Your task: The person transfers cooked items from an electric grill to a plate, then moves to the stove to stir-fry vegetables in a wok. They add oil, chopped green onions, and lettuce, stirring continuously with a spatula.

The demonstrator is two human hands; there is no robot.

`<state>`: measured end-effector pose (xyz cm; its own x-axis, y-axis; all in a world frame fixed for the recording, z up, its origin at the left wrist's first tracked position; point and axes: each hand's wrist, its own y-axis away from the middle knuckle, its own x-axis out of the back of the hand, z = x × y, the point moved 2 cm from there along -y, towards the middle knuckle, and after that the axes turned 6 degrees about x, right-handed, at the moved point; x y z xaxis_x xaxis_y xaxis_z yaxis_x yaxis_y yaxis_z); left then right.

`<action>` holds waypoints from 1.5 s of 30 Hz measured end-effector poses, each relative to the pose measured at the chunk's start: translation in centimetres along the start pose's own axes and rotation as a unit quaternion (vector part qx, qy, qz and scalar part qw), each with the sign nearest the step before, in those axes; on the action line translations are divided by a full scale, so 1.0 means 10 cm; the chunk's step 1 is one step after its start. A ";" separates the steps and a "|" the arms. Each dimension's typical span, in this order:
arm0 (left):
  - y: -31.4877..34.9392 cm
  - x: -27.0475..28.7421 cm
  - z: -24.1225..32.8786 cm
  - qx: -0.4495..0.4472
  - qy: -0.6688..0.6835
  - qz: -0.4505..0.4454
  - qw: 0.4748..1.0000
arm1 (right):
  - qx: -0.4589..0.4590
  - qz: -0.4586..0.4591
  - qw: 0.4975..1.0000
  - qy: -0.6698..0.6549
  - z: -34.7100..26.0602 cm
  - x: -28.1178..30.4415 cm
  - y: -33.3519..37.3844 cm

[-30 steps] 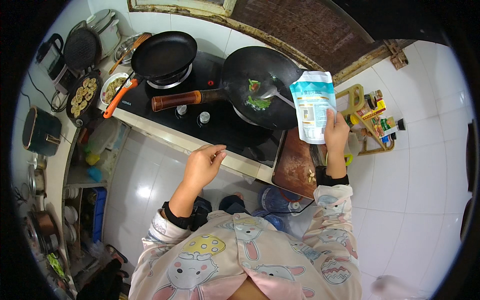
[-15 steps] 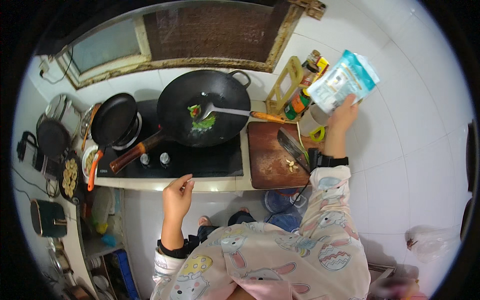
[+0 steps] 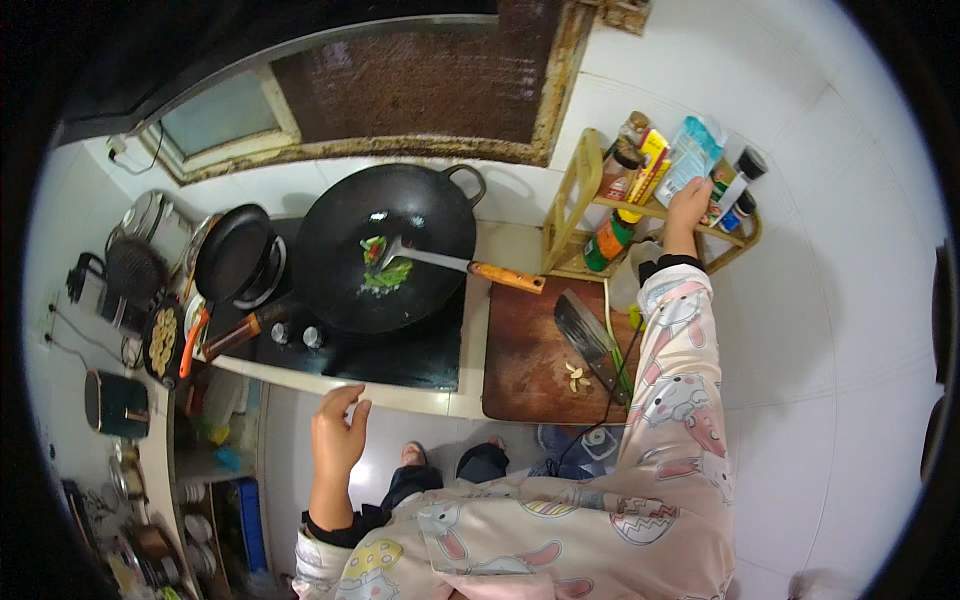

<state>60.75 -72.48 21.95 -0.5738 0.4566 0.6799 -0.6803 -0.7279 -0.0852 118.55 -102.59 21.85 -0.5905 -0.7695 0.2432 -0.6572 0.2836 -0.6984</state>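
1. from my remote feed, the right hand [image 3: 687, 210] is clamped on the pouch [image 3: 698, 145] — up at the rack [image 3: 593, 152].
2. i see the left hand [image 3: 338, 432] near the counter [image 3: 425, 399] — thumb and fingers apart.

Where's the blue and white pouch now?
The pouch is at the upper right of the head view, by the top shelf of the rack, between the yellow box and a dark-capped bottle, with the right hand at its lower end.
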 end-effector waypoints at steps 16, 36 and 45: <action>-0.42 0.45 -0.28 -0.032 0.048 0.058 0.997 | 0.228 -0.618 0.751 0.036 -1.85 0.21 2.07; -1.07 1.66 -1.46 -0.071 0.089 0.305 0.946 | 0.140 -0.664 0.729 0.084 -3.59 0.97 2.64; -1.24 1.59 -1.62 -0.020 0.091 0.246 0.965 | 0.176 -0.534 0.813 0.151 -3.63 0.46 3.16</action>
<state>52.69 -47.86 22.05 -0.9001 0.1450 0.4109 -0.3194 -0.8609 -0.3960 78.08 -76.44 25.34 0.1049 -0.2785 0.9547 -0.7274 -0.6761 -0.1173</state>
